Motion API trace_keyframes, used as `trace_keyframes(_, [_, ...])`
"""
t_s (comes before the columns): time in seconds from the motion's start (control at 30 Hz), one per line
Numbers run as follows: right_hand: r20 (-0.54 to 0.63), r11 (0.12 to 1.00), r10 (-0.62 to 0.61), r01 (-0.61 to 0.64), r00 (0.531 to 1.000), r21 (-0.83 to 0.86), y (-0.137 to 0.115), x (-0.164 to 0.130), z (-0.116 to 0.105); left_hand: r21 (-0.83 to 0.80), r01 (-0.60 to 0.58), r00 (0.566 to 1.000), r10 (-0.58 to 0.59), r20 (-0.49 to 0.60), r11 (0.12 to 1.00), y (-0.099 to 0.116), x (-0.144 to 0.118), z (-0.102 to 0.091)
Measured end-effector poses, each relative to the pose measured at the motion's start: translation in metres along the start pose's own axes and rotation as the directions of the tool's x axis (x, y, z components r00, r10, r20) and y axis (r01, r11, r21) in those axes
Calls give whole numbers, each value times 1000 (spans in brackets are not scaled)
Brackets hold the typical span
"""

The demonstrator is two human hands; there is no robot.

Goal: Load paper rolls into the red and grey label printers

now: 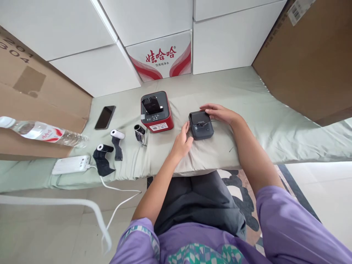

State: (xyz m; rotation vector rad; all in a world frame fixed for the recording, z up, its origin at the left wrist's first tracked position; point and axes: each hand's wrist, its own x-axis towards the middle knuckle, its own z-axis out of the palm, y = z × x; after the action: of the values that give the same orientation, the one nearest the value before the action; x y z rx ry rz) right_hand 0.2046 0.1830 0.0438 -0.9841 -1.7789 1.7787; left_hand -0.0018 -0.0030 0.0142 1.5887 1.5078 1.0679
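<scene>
A small black label printer (pixel 203 132) lies on the pale green cloth, with a glossy dark strip across its top. My left hand (pixel 182 142) holds its left side, fingers along the edge and thumb by the near corner. At the far right corner, my right hand (pixel 220 113) grips it, with the thumb on the corner and the fingers reaching behind. To the left stands a red and black label printer (pixel 162 121), also with a dark strip on top. A dark roll (pixel 139 130) with a loose tail sits beside it.
Further left are a white roll (pixel 117 134), a black roll (pixel 105 148), a phone (pixel 105 117) and a white power bank (pixel 71 165) with a cable. A water bottle (pixel 46 132) is at the far left. White boxes (pixel 220 44) line the back; a brown carton (pixel 310 62) stands right.
</scene>
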Motion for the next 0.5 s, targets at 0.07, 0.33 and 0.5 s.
trace_keyframes(0.07, [158,998,7,3,987,-62,-6,-7,-4,54,-36,999,38,-19,998,0,-1,0])
trace_keyframes(0.33, [351,997,13,13,936,-71,-7,-15,-10,530,-196,980,190,66,825,9,4,-5])
trace_keyframes(0.5, [327,1000,25,-20,945,-17,-2,-16,-10,644,-204,979,159,128,738,15,11,-6])
